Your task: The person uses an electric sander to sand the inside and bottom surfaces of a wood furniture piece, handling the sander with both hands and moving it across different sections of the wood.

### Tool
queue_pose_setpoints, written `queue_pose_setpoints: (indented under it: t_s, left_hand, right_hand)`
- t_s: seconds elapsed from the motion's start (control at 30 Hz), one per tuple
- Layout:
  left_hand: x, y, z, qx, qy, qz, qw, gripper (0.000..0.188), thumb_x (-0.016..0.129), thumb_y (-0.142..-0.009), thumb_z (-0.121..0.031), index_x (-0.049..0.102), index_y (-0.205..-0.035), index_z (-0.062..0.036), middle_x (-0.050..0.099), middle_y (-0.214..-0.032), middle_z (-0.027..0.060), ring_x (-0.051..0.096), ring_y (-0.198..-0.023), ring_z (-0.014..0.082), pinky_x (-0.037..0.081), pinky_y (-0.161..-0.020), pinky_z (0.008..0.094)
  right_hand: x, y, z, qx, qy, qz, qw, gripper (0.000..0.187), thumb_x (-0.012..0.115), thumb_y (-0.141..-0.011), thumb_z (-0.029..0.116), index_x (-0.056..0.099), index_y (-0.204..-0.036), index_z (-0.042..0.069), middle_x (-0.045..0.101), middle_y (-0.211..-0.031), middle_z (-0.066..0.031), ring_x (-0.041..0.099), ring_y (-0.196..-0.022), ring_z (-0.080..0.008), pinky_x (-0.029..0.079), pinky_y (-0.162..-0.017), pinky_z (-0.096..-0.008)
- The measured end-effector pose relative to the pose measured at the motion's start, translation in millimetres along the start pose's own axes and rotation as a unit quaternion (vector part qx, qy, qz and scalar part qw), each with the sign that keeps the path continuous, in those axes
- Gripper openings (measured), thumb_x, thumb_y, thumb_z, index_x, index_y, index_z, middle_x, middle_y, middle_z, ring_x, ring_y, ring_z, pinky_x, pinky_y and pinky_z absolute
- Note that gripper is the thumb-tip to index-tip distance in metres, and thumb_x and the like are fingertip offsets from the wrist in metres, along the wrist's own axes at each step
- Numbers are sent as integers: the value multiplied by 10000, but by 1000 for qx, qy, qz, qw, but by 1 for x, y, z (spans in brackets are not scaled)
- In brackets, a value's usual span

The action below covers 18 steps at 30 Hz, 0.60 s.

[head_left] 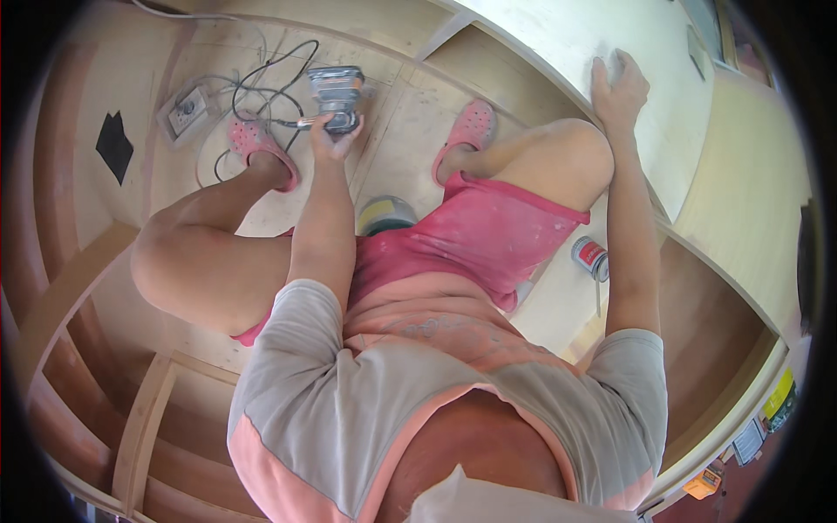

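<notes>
My left hand (330, 144) is wrapped round the body of a grey, dusty electric sander (336, 85) with orange trim. The sander is over the pale wooden floor between my feet, and I cannot tell whether it touches the boards. A dark cord (283, 61) loops away from it on the left. My right hand (621, 94) lies with fingers spread on the white top panel (558, 35) of the wooden cabinet at the upper right. That hand holds nothing.
A socket box (186, 112) with wires stands by the left wall. Pink clogs (468, 135) are on my feet. A round tin (388, 213) sits behind my legs; a small red-labelled can (592, 257) is by my right thigh. Open wooden frames (148, 427) surround me.
</notes>
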State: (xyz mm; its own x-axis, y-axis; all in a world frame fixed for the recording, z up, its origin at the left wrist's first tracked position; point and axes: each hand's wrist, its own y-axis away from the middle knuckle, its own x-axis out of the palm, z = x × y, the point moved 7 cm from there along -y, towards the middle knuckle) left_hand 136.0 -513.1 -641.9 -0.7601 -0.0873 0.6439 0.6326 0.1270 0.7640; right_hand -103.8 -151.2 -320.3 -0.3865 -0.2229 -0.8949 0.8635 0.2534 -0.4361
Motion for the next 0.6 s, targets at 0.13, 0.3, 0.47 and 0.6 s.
queue_pose_setpoints:
  t_s: [0.13,0.3,0.47,0.6]
  left_hand:
    - [-7,-36,14,-33,-75,-18,996,491,576,-677,11,458,-1153,-15,500,-1149,199,493,-1057,366,423,-912,597]
    - [-16,-73,32,-94,-190,28,977,474,584,-655,29,487,-1118,-10,561,-1090,163,544,-1016,354,431,-895,599]
    - [-14,-91,44,-95,-166,57,980,481,583,-651,25,488,-1122,-9,570,-1099,156,551,-1018,349,438,-884,585]
    - [12,-86,68,-93,-107,36,989,482,566,-640,32,493,-1115,1,579,-1077,153,568,-981,348,450,-871,554]
  right_hand:
    - [-4,-2,7,-11,9,1,1000,505,630,-791,388,546,-1170,65,585,-1142,-136,497,-1082,-341,361,-941,-449]
    - [-11,-2,13,-24,-4,1,1000,459,641,-797,338,547,-1140,48,591,-1129,-129,527,-1055,-308,361,-932,-420]
    - [-10,-6,21,-71,-2,16,997,404,642,-807,267,542,-1133,51,588,-1129,-117,522,-1076,-296,351,-941,-412]
    - [-17,-1,14,-63,14,35,997,391,636,-814,250,541,-1135,50,578,-1143,-115,514,-1094,-289,339,-955,-408]
